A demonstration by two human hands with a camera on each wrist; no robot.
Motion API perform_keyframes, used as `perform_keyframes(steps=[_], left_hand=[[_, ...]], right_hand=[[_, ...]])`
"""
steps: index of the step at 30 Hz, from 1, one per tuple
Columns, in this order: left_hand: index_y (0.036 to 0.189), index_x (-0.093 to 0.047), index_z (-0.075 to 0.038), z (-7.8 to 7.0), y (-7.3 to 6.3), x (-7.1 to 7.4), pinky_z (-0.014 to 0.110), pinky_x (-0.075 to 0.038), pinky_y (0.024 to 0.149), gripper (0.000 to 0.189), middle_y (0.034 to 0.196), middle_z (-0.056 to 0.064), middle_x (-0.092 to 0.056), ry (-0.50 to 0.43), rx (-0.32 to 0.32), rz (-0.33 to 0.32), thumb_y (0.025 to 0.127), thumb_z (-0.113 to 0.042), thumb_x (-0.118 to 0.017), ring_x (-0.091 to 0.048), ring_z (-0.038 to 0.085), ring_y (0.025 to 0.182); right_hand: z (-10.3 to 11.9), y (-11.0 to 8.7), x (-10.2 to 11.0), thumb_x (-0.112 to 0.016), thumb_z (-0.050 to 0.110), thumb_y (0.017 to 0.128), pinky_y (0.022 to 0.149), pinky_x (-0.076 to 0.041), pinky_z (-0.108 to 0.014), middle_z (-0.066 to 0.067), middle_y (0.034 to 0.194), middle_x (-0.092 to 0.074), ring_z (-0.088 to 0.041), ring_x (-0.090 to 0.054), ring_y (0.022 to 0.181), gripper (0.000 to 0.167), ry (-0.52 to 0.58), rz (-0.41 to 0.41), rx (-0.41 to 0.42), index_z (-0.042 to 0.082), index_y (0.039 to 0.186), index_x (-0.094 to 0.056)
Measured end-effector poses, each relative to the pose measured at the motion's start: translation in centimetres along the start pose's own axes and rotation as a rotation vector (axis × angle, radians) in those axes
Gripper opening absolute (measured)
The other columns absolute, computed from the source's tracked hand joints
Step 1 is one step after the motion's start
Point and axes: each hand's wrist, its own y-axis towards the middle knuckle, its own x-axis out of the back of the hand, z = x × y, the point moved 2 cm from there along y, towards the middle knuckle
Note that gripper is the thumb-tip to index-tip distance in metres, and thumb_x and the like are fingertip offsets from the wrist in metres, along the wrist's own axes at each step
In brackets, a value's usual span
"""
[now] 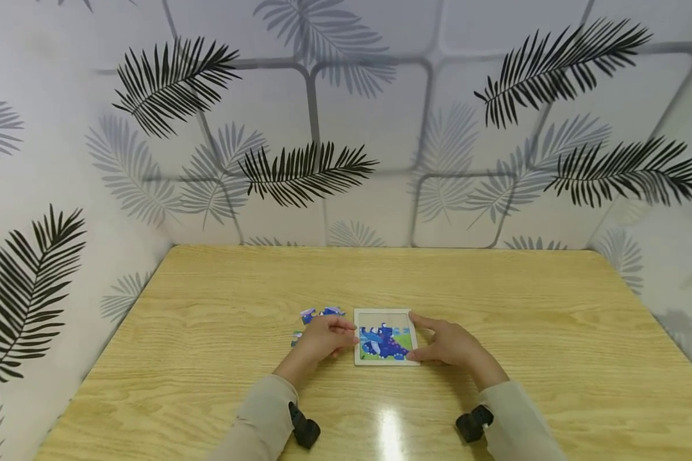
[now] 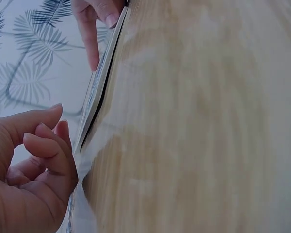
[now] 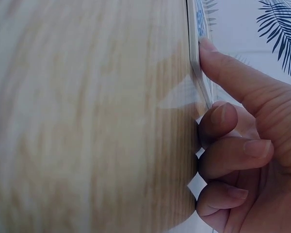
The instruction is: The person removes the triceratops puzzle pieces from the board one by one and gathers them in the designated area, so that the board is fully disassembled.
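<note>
A white-framed jigsaw puzzle [image 1: 385, 363] lies flat on the wooden table, its picture a blue dinosaur on green, with bare backing along the upper part. My right hand [image 1: 452, 346] holds the frame by its right side, the index finger at the far corner and the thumb at the near one. In the right wrist view the thumb [image 3: 228, 73] touches the frame's edge while other fingers curl beside it. My left hand [image 1: 323, 339] is at the frame's left edge with loosely bent fingers. In the left wrist view no piece shows between the left fingers [image 2: 48, 145].
Loose jigsaw pieces [image 1: 331, 312] lie on the table behind my left hand, and another piece [image 1: 296, 337] sits to its left, partly hidden. The table [image 1: 207, 288] meets a leaf-patterned wall [image 1: 375, 211] at the back.
</note>
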Motion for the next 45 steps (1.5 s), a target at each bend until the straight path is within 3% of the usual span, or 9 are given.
perform_keyframes(steps=[6,11,14,18,22,35,38,41,45], left_hand=[[0.104,-0.067,-0.001,-0.6,0.1,-1.1,0.021,-0.039,0.047,0.022,0.075,0.002,-0.059,0.017,-0.016,0.001,0.082,-0.003,-0.071,-0.044,0.010,0.052],[0.104,-0.066,-0.001,-0.9,0.3,-1.4,0.021,-0.039,0.047,0.023,0.074,0.003,-0.059,0.006,0.014,-0.017,0.082,-0.002,-0.071,-0.045,0.011,0.053],[0.105,-0.066,-0.001,-0.9,0.4,-1.5,0.020,-0.039,0.048,0.024,0.072,0.003,-0.060,-0.007,0.043,-0.038,0.081,0.000,-0.071,-0.046,0.011,0.053],[0.105,-0.065,-0.002,-1.1,0.3,-1.7,0.020,-0.040,0.048,0.025,0.066,0.003,-0.058,0.030,0.063,-0.074,0.081,0.000,-0.071,-0.047,0.011,0.053],[0.101,-0.065,-0.002,-1.4,0.2,-1.9,0.020,-0.040,0.047,0.025,0.061,0.002,-0.055,0.113,0.044,-0.102,0.078,0.001,-0.073,-0.047,0.010,0.050],[0.095,-0.062,-0.001,-1.6,0.5,-2.4,0.018,-0.042,0.043,0.020,0.062,0.004,-0.053,0.128,0.044,-0.143,0.078,0.004,-0.072,-0.048,0.010,0.047],[0.094,-0.062,-0.002,-1.4,0.6,-2.5,0.017,-0.041,0.043,0.018,0.062,0.004,-0.053,0.122,0.054,-0.144,0.079,0.005,-0.071,-0.047,0.010,0.046],[0.093,-0.062,-0.002,-1.3,0.7,-2.5,0.018,-0.041,0.042,0.018,0.063,0.004,-0.053,0.112,0.064,-0.142,0.079,0.005,-0.070,-0.047,0.010,0.046],[0.094,-0.062,-0.002,-1.2,0.6,-2.5,0.018,-0.042,0.042,0.018,0.064,0.005,-0.054,0.106,0.070,-0.141,0.079,0.005,-0.070,-0.047,0.010,0.046]], right_hand=[[0.2,0.1,0.2,-0.078,0.034,0.076,0.055,-0.036,-0.029,-0.015,0.114,-0.055,-0.016,-0.044,0.051,0.083,0.009,-0.001,-0.008,0.019,0.147,-0.037],[0.2,0.1,0.2,-0.078,0.033,0.077,0.051,-0.033,-0.027,-0.002,0.063,-0.048,-0.014,-0.039,0.048,0.082,0.013,-0.002,0.006,0.019,0.147,-0.036],[0.3,0.0,0.2,-0.078,0.033,0.077,0.051,-0.032,-0.027,0.002,0.052,-0.038,-0.013,-0.038,0.047,0.082,0.016,0.000,0.018,0.018,0.147,-0.036],[0.3,0.1,0.2,-0.078,0.033,0.077,0.051,-0.033,-0.027,-0.004,0.064,-0.046,-0.014,-0.039,0.048,0.083,0.021,0.002,-0.005,0.019,0.147,-0.036],[0.3,0.3,0.2,-0.078,0.035,0.077,0.054,-0.035,-0.028,-0.014,0.101,-0.057,-0.015,-0.042,0.051,0.083,0.007,0.002,-0.018,0.019,0.147,-0.036],[0.3,0.2,0.2,-0.079,0.034,0.076,0.053,-0.034,-0.028,-0.005,0.064,-0.046,-0.015,-0.041,0.050,0.084,0.020,0.006,-0.015,0.020,0.147,-0.036],[0.3,0.1,0.2,-0.078,0.037,0.077,0.066,-0.043,-0.035,-0.018,0.091,-0.063,-0.022,-0.054,0.071,0.083,0.007,0.005,0.000,0.017,0.146,-0.038],[0.5,0.1,0.2,-0.074,0.041,0.079,0.086,-0.043,-0.047,-0.026,0.123,-0.056,-0.032,-0.056,0.099,0.080,-0.017,-0.002,0.027,0.011,0.145,-0.039],[1.2,0.4,-0.3,-0.069,0.051,0.081,0.069,-0.046,-0.037,-0.022,0.107,-0.064,-0.024,-0.058,0.071,0.077,-0.102,-0.062,0.001,0.009,0.141,-0.044]])
